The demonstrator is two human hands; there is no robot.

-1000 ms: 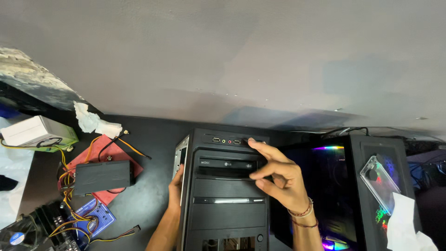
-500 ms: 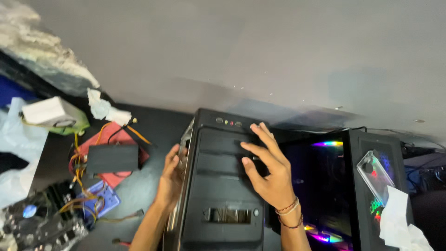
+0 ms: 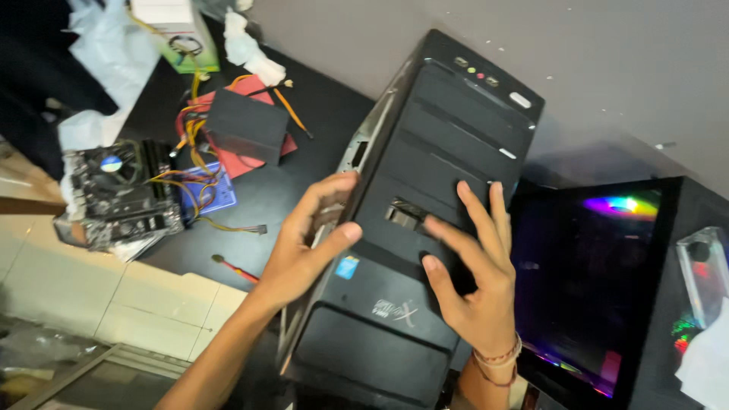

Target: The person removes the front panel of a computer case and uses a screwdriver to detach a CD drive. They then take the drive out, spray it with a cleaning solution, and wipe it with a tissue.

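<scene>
Nearest the camera, the left hand (image 3: 304,243) grips the left front edge of a black computer case (image 3: 425,228). Its thumb lies across the front panel and its fingers curl round the side, so the hand is closed on that edge. Just beside it, the right hand (image 3: 474,281) rests flat on the front panel, fingers spread and straight, pinching nothing. The fingertips reach up toward a small recessed slot in the panel. A thin beaded bracelet (image 3: 497,357) circles the right wrist.

The computer case stands tilted at the near edge of the black bench (image 3: 304,152), its top leaning away toward the grey wall (image 3: 577,53). Its lower end hangs past the bench's near edge. A small blue sticker sits on the panel close to the left thumb.

To the right, touching or just beside the case, stands a second case with a dark glass side (image 3: 600,281), coloured light glowing inside it. At the far right edge a clear plastic piece (image 3: 702,266) and a white cloth (image 3: 706,364) show only in part.

On the bench near its left edge lies a green circuit board (image 3: 118,193) with a round fan. A bundle of yellow, red and black wires (image 3: 194,163) runs from there over a blue packet. A small red-handled tool (image 3: 235,267) lies near the bench's near edge.

Farther back, a black power supply box (image 3: 247,125) sits on something red. At the far left corner are a white and green carton (image 3: 171,30) and crumpled white paper (image 3: 254,57).
</scene>
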